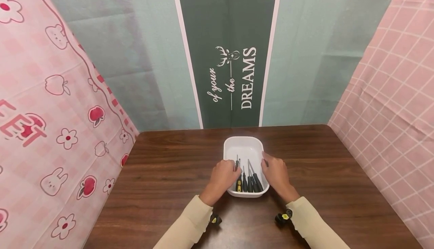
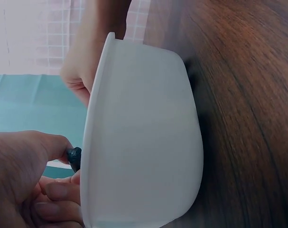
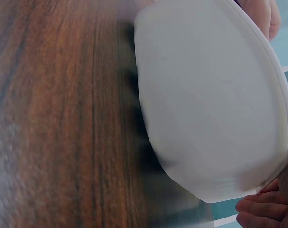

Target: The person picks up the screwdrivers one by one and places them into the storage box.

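Observation:
A white plastic tray (image 1: 244, 195) stands on the table with several screwdrivers (image 1: 250, 183) lying in it. Most have black handles toward the near end; one handle is black and yellow (image 1: 239, 185). Over the tray's left side, my left hand (image 1: 223, 173) pinches a small dark screwdriver (image 1: 237, 163). The dark end of its handle (image 2: 74, 157) shows between thumb and fingers in the left wrist view. My right hand (image 1: 276, 170) grips the right rim, its curled fingers (image 3: 262, 207) against the outer wall. The tray wall hides part of each hand's fingers in the wrist views.
The brown wooden table (image 1: 169, 166) extends around the tray. Behind it hangs a green cloth (image 1: 230, 23) with white lettering. Pink printed cloth (image 1: 68, 102) hangs on the left and pink checked cloth (image 1: 390, 109) on the right. Each wrist wears a dark strap (image 1: 284, 217).

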Motion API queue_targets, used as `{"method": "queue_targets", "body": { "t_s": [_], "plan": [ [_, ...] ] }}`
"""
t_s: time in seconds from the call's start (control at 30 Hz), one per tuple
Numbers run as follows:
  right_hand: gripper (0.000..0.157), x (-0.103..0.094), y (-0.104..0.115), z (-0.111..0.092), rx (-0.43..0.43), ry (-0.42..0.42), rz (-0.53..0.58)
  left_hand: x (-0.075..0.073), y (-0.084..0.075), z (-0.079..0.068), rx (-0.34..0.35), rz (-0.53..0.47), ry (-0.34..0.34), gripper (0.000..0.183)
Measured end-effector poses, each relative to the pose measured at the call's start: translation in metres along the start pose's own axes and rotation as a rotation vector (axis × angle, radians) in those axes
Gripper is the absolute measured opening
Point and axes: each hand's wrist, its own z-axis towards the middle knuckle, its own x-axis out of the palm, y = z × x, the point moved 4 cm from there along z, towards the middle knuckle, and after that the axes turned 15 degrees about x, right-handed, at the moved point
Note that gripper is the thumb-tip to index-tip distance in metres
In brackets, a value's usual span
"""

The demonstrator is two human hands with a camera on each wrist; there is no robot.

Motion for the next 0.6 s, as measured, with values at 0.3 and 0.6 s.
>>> {"method": "queue_targets", "body": {
  "t_s": [0.3, 0.6],
  "plan": [
    [0.031, -0.0004, 0.0003, 0.0013, -0.017, -0.033, 0.007, 0.0032, -0.0023, 0.0017, 0.002, 0.003, 0.019, 0.047],
    [0.031, -0.0006, 0.0002, 0.0005, -0.012, -0.029, 0.009, 0.0056, -0.0035, 0.0021, 0.015, 0.039, 0.026, 0.046]
  ]
}}
